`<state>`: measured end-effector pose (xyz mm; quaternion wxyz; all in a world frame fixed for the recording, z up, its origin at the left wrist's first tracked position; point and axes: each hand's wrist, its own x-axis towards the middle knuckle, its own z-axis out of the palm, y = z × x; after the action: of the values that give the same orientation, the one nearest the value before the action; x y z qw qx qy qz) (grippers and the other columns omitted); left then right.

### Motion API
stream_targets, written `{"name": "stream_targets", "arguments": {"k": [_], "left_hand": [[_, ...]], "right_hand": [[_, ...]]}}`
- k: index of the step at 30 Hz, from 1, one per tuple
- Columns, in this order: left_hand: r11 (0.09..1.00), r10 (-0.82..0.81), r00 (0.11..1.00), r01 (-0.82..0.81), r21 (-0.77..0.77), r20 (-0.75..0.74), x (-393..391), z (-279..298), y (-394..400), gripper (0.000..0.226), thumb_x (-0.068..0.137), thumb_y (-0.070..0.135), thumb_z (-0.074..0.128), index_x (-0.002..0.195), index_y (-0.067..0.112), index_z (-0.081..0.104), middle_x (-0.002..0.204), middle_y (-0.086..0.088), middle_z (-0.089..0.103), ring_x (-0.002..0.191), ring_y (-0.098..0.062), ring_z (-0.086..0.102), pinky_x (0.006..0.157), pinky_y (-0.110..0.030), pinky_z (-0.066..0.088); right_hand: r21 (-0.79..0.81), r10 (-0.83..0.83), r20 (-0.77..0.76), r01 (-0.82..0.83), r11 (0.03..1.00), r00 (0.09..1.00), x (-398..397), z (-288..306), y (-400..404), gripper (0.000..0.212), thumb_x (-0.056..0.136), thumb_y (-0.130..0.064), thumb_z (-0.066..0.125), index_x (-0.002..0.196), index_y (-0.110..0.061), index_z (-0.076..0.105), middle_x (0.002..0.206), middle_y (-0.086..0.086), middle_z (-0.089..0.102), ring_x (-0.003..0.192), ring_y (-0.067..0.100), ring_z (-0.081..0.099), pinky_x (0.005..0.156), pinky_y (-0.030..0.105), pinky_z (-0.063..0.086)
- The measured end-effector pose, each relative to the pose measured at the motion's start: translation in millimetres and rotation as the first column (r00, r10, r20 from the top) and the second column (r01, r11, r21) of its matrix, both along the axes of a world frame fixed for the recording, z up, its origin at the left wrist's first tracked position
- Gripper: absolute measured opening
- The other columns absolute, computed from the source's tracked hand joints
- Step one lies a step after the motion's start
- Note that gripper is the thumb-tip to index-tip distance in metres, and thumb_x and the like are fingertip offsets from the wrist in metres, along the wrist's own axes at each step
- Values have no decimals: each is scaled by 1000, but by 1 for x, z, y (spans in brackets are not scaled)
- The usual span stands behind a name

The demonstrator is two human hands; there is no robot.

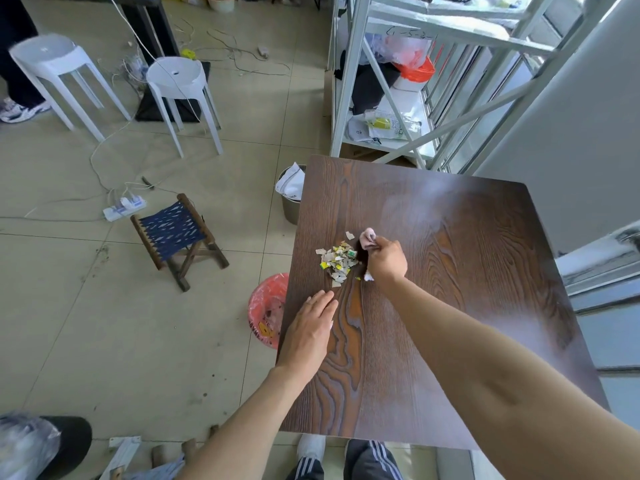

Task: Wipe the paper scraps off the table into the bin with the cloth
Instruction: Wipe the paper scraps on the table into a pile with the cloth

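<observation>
A heap of white, yellow and green paper scraps [336, 262] lies near the left edge of the dark wooden table [467, 306]. My right hand [387, 259] is just right of the heap, shut on a pale pink cloth [367, 237] that pokes out above and below the fist. My left hand [308, 329] rests flat on the table's left edge, fingers together, below the heap. A bin lined with a red bag [266, 311] stands on the floor beside that edge, partly hidden under the tabletop.
A grey metal bucket [289, 202] with white bags stands by the table's far-left corner. A small folding stool [176, 237] and a power strip [123, 207] sit on the floor to the left, two white stools beyond. White shelving [398, 98] rises behind the table.
</observation>
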<state>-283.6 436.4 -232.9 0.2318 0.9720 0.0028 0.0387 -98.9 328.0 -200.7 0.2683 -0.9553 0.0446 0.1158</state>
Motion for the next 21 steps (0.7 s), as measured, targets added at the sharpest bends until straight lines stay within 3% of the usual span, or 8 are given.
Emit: {"name": "stream_targets", "arguments": {"k": [6, 10, 15, 17, 21], "left_hand": [[1000, -18, 1000, 18, 18, 8, 2, 1, 1, 42, 92, 8, 54, 134, 7, 51, 144, -8, 48, 137, -22, 41, 118, -38, 22], [999, -18, 1000, 17, 30, 9, 2, 0, 3, 43, 90, 9, 58, 132, 8, 53, 142, -7, 51, 134, -21, 46, 116, -38, 28], [999, -16, 1000, 16, 42, 1, 2, 1, 2, 45, 87, 9, 62, 131, 8, 55, 141, -6, 53, 133, -21, 48, 114, -38, 33], [999, -15, 1000, 16, 38, -6, 3, -1, 3, 44, 89, 8, 60, 133, 8, 53, 143, -7, 51, 135, -21, 45, 116, -38, 31], [1000, -14, 1000, 14, 17, -5, 3, -1, 3, 42, 94, 8, 51, 136, 7, 49, 147, -7, 46, 139, -21, 39, 119, -34, 19]], "right_hand": [[2, 273, 13, -273, 962, 962, 3, 3, 51, 49, 89, 1, 41, 129, -21, 61, 114, 15, 54, 98, 36, 61, 68, 29, 38], [5, 451, 16, -451, 893, 893, 4, 6, 69, 46, 90, 2, 40, 122, -19, 66, 104, 16, 52, 100, 37, 57, 75, 34, 44], [-51, 668, -8, -667, 743, 744, 7, 17, 72, 42, 93, -2, 40, 118, -19, 69, 112, 19, 58, 107, 35, 53, 87, 34, 40], [-61, 641, 21, -639, 767, 767, 11, 25, 64, 39, 92, -2, 39, 112, -16, 69, 110, 18, 58, 106, 34, 54, 84, 37, 44], [-65, 403, 72, -399, 915, 912, 15, 34, 26, 28, 92, -10, 42, 98, -11, 68, 99, 17, 58, 95, 33, 56, 72, 34, 41]]}}
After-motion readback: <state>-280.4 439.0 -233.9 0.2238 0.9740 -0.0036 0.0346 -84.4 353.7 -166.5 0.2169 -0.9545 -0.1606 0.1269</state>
